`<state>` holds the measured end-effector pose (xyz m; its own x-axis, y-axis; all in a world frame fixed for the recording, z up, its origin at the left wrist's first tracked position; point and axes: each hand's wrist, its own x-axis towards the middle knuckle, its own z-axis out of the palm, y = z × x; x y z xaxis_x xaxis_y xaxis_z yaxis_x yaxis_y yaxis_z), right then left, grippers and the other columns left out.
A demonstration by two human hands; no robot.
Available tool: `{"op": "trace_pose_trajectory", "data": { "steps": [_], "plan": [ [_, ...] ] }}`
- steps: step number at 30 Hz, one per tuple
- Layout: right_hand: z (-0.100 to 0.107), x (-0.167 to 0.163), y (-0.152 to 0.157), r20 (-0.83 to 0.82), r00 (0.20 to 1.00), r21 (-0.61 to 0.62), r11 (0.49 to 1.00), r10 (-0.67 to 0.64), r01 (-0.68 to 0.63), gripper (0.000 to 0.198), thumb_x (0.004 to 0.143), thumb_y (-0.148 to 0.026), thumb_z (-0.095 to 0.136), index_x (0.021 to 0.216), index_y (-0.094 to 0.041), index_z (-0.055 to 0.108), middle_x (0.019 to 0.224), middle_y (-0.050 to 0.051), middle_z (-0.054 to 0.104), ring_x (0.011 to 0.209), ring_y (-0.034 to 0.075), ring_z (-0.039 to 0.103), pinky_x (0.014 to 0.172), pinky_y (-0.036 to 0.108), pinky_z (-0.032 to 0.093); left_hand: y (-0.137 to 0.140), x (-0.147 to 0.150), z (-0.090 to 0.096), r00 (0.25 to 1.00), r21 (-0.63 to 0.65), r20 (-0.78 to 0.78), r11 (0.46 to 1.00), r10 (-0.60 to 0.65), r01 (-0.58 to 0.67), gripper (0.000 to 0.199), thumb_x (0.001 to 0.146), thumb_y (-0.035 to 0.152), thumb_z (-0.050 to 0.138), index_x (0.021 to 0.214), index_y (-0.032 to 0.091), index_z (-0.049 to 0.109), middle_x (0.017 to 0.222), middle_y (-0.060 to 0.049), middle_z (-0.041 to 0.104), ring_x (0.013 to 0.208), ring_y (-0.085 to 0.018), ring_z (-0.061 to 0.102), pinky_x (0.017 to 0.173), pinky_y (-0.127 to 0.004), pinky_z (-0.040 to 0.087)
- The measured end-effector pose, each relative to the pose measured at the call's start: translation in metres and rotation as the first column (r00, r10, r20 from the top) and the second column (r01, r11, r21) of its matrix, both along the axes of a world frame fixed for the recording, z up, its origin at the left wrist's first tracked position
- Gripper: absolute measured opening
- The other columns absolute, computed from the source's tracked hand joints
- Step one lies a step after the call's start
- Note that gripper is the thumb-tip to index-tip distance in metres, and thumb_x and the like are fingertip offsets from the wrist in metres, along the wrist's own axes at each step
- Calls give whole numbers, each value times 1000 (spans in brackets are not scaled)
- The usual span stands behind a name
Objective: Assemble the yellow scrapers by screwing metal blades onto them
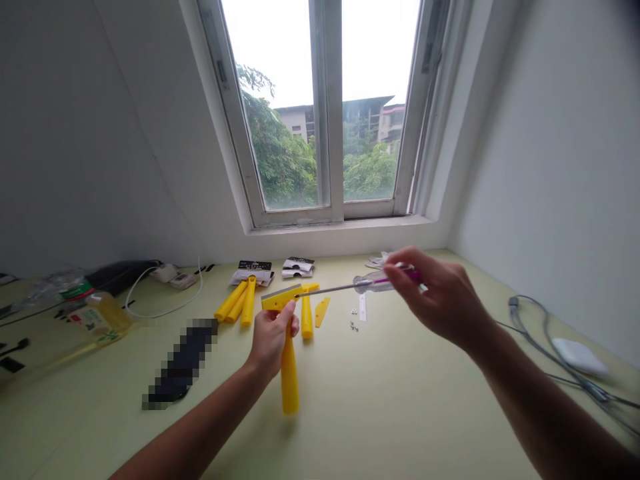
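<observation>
Window [327, 113] at 12 o'clock, green trees [283, 157] and building [369, 115] beyond it. Between 8 and 9: capped bottle of yellowish liquid [111, 313], looped white cable [170, 313] near it. 8 o'clock: pixelated dark object [180, 363]. Between 3 and 4: white block [580, 357], grey cable [597, 392] alongside.

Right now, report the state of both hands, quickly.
Left hand: closed, holding the yellow scraper near its head.
Right hand: closed, holding the screwdriver by its handle, shaft pointing toward the scraper's head.

Scraper [289, 373] in the left hand [270, 337], screwdriver [369, 283] in the right hand [440, 300]. Bottle [107, 315] on the table's [400, 413] left, cables [597, 393] on its right, screws [354, 326] between. Window [327, 133] behind.
</observation>
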<state>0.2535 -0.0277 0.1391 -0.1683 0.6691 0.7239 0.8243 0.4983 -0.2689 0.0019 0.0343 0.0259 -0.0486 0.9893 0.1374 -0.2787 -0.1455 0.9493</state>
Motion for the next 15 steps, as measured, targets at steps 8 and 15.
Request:
{"op": "trace_pose_trajectory", "data": {
  "steps": [8, 15],
  "plan": [
    [-14, -8, 2, -20, 983, 10, 983, 185, -185, 24, 93, -33, 44, 114, -22, 45, 99, 7, 66, 82, 17, 65, 71, 28, 51, 2, -7, 2, 999, -11, -7, 999, 51, -51, 26, 73, 34, 69, 69, 15, 51, 47, 6, 45, 42, -6, 38, 44, -19, 31],
    [-8, 1, 3, 36, 989, -116, 984, 140, -135, 30, 91, -37, 48, 118, -22, 45, 104, 8, 66, 88, 19, 65, 74, 30, 51, 3, -5, 3, 995, 22, -40, 996, 89, -88, 25, 73, 33, 68, 67, 15, 51, 46, 6, 45, 43, -6, 38, 44, -19, 30]
  ]
}}
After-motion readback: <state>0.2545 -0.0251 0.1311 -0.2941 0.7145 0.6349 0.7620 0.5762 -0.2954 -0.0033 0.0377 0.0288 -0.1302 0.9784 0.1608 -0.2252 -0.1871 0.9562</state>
